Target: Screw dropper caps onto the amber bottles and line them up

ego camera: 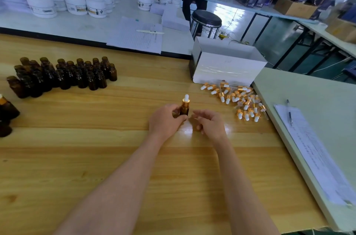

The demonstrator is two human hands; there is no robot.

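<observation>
Amber and small, a round glass bottle (184,109) stands upright near the middle of the pale wooden surface (134,157), already wearing a gold-collared dropper cap with a white rubber bulb (186,99). The left hand (165,122) pinches the bottle's body between thumb and fingers. The right hand (211,125) sits just beside it, apart from the glass, fingers loosely curled and holding nothing. Off to the far left, a cluster of uncapped amber bottles (63,75) stands packed together, and at the left edge a few more dark bottles (6,113) show, partly cut off. To the right of the hands lies a loose heap of gold-and-white dropper caps (238,99), just in front of an open white cardboard box (227,67). Further right, on a pale green surface (308,99), a printed sheet of paper (312,150) lies with a pen (289,111) on it
</observation>
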